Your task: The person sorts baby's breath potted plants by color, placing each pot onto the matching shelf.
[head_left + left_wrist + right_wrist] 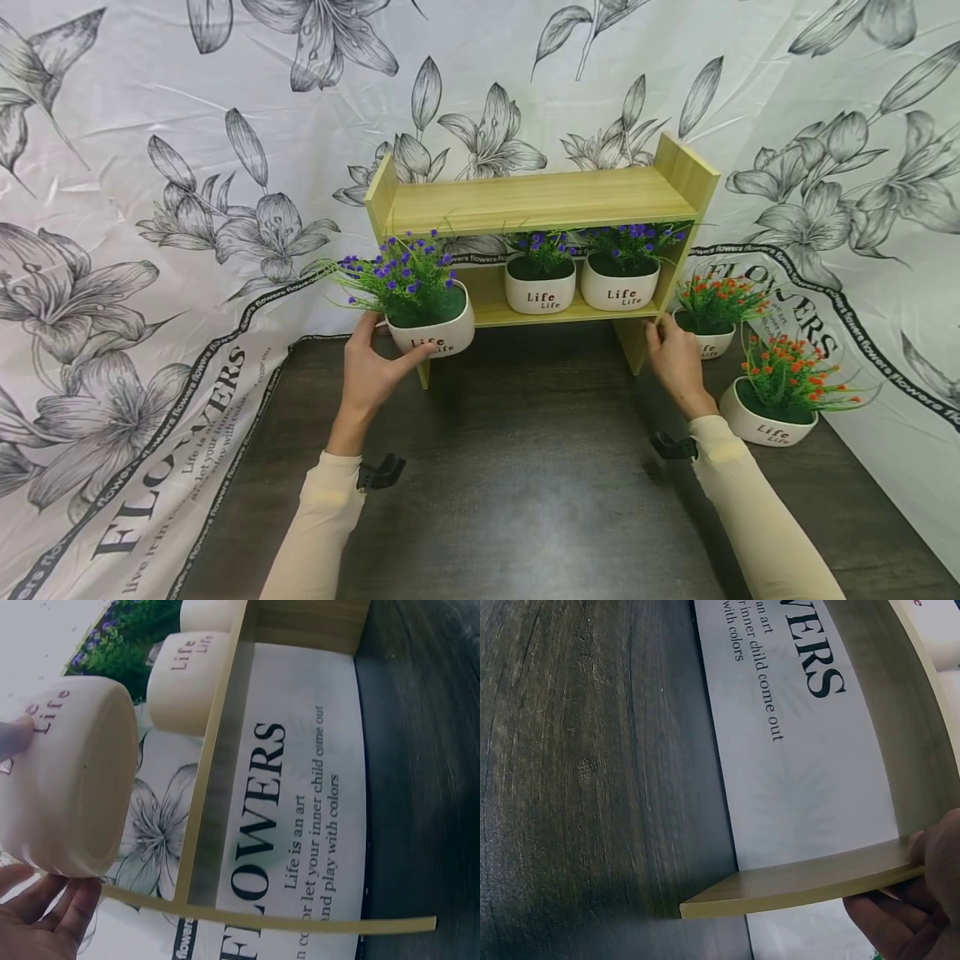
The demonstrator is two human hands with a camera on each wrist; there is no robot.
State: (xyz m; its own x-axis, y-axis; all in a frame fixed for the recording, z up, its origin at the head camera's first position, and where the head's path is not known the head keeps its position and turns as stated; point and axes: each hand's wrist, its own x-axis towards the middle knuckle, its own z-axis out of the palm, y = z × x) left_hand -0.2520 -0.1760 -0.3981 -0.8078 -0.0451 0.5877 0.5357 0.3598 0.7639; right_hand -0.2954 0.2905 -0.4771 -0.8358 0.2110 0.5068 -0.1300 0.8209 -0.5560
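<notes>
My left hand grips a white pot of purple artificial flowers, thumb on its lettered front and fingers at its far left side. The pot is in the air before the left end of a small wooden shelf; its underside shows in the left wrist view. On the right, my right hand pinches the shelf's right side panel near the lower board, thumb on the inner face and fingers outside. Two more purple-flowered pots, a middle one and a right one, stand on the lower board.
Right of the shelf, two white pots with orange flowers, a farther one and a nearer one, stand on the dark wood table. A white cloth printed with flowers and lettering hangs behind and along the sides.
</notes>
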